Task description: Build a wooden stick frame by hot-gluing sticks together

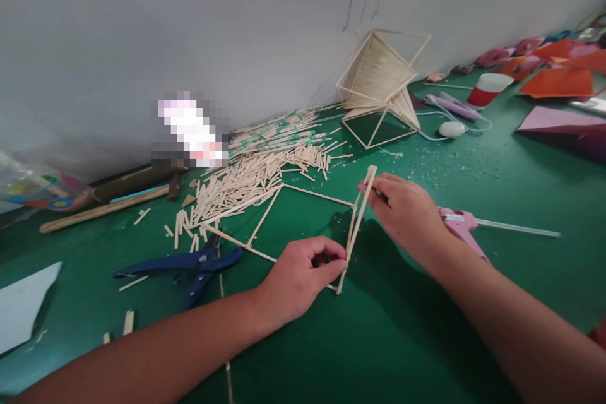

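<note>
Just right of centre, a wooden stick slants steeply up and rightward, left hand pinching it low, right hand fingers clamped near its top.

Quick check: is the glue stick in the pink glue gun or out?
In, partly: the translucent glue stick juts from the back of the pink glue gun. How deep it sits, I cannot tell.

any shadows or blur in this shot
In the head view, a shadow darkens the green table below the right hand; blocky pixels in the head view mask a patch against the wall; plastic packaging at the head view's left edge looks smeared.
</note>
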Action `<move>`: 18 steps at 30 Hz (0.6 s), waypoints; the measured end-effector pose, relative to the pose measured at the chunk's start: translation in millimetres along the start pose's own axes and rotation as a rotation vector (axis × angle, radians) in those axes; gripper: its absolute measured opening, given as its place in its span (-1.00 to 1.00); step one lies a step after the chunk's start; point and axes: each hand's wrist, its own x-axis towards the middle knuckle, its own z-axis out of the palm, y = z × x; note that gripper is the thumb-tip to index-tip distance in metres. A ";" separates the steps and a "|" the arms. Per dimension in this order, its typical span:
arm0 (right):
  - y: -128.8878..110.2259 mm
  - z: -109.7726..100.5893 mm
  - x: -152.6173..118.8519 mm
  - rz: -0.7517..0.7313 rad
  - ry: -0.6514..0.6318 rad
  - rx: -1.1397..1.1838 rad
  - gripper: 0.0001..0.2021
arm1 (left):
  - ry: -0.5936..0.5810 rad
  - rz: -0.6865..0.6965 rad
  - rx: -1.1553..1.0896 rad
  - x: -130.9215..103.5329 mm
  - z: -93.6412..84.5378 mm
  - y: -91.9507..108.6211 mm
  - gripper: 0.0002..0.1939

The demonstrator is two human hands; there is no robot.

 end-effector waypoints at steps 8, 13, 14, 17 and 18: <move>2.1 1.5 1.7 0.004 0.008 -0.025 -0.69 | 0.013 0.002 -0.003 0.6 0.9 -0.5 -0.86; 3.4 3.6 1.8 0.003 0.041 -0.037 -0.71 | 0.019 0.012 0.006 1.0 0.9 -1.2 -0.87; 3.5 3.8 1.7 0.003 0.043 -0.038 -0.71 | 0.020 0.017 0.021 1.0 0.9 -1.2 -0.88; 3.1 3.5 0.9 0.002 0.047 -0.039 -0.71 | 0.028 0.027 0.043 1.4 0.9 -1.7 -0.88; 2.8 3.2 0.5 0.002 0.048 -0.039 -0.71 | 0.029 0.027 0.040 1.5 0.9 -1.9 -0.88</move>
